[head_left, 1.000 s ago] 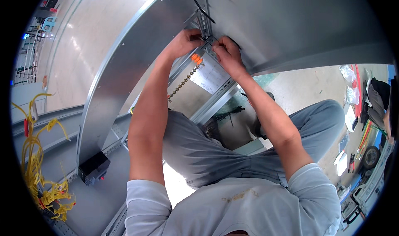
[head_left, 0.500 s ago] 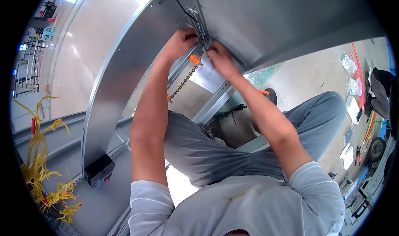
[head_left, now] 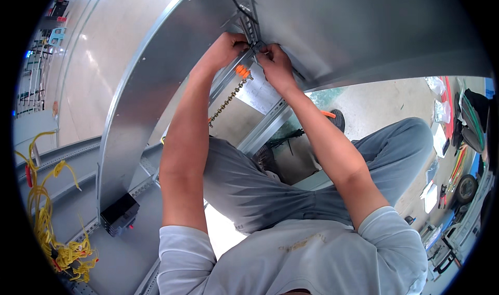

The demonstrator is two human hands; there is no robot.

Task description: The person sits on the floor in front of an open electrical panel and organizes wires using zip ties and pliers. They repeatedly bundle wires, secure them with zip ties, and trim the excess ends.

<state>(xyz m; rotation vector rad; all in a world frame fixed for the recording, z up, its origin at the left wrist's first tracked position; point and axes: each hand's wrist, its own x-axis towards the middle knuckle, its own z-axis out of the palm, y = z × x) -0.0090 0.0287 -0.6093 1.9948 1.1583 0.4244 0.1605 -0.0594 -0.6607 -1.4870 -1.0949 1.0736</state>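
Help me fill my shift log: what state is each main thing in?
Bare left hand: fingers bent, grip hidden
Bare right hand: fingers curled, grip unclear
Yellow insulated wire bundle: loose, tangled
White rectangular paper sheet: lying flat
Black boxy device: power state unclear
Long red strips: on floor

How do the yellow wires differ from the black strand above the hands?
The yellow wires form a tangled bunch; the black strand looks single. The yellow wires sit at the picture's left, the black strand above the left hand. Both are thin.
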